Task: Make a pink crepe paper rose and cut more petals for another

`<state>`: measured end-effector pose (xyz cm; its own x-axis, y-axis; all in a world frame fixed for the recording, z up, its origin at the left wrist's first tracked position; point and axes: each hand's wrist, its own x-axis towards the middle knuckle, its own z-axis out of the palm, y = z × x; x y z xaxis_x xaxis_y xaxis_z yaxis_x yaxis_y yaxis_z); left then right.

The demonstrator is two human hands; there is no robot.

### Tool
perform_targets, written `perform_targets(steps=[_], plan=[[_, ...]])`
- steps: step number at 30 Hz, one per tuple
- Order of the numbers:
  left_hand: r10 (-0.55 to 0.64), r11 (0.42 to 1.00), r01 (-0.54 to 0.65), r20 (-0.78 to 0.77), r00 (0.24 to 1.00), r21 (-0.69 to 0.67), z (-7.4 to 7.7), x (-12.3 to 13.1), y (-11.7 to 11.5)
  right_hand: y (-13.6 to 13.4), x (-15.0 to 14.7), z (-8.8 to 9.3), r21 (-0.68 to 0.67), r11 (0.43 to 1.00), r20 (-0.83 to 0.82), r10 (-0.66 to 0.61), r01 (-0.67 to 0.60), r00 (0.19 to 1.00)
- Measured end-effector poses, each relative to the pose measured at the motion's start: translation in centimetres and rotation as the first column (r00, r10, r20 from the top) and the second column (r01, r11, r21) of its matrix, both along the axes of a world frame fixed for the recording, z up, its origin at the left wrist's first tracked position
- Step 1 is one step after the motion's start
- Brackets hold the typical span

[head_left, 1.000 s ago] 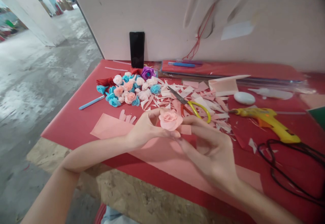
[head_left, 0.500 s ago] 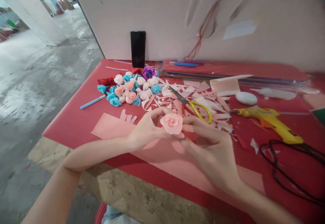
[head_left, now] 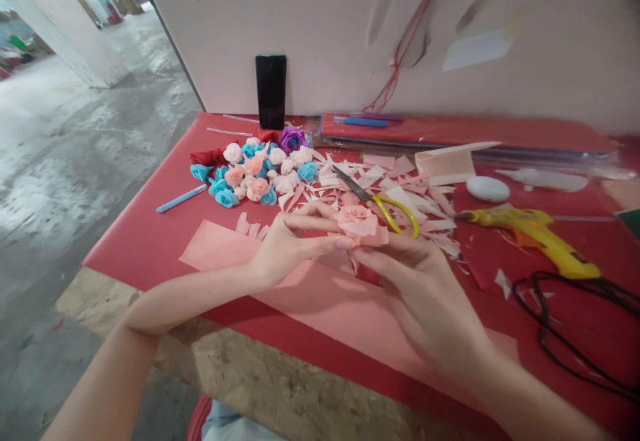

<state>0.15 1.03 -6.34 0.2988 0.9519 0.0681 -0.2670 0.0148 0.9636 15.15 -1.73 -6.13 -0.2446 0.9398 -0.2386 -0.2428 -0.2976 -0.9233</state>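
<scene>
Pink paper rose [head_left: 357,218]: one, centre of frame, lifted above the table. My left hand [head_left: 290,244] and right hand [head_left: 425,281]: close together, fingertips pinching its base. Paper tab [head_left: 379,237]: juts at the rose's right; whether joined, I cannot tell. Step, by my judgement: working the outer petal round. Next move calls for a light, even pinch. Red table [head_left: 145,228]: near edge slants under my forearms; bare room at frame left. Scissors [head_left: 356,188]: just beyond the rose.
</scene>
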Motion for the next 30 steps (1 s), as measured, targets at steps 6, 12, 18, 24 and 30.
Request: perform_targets(steps=[6,12,18,24,30], plan=[[-0.048,0.999,0.048,-0.048,0.998,-0.001,-0.28,-0.25,0.27,0.33,0.47,-0.01,-0.072,0.997,-0.037,0.039,-0.041,0.999],[-0.169,0.983,0.172,0.058,0.984,-0.068,-0.76,-0.22,0.35,0.66,0.5,0.61,-0.135,0.985,-0.071,0.094,-0.103,0.993],[-0.227,0.968,0.238,0.128,0.965,-0.082,-0.88,-0.35,0.45,0.74,0.57,0.39,-0.116,0.981,-0.169,0.136,-0.157,0.976],[-0.241,0.96,0.263,0.199,0.95,-0.092,-0.73,-0.25,0.27,0.68,0.24,0.1,-0.109,0.985,-0.1,0.127,-0.138,0.987],[-0.043,0.99,0.06,0.139,0.989,-0.127,-0.96,-0.07,-0.42,0.02,-0.33,0.14,0.261,0.965,0.228,-0.038,-0.024,0.973]])
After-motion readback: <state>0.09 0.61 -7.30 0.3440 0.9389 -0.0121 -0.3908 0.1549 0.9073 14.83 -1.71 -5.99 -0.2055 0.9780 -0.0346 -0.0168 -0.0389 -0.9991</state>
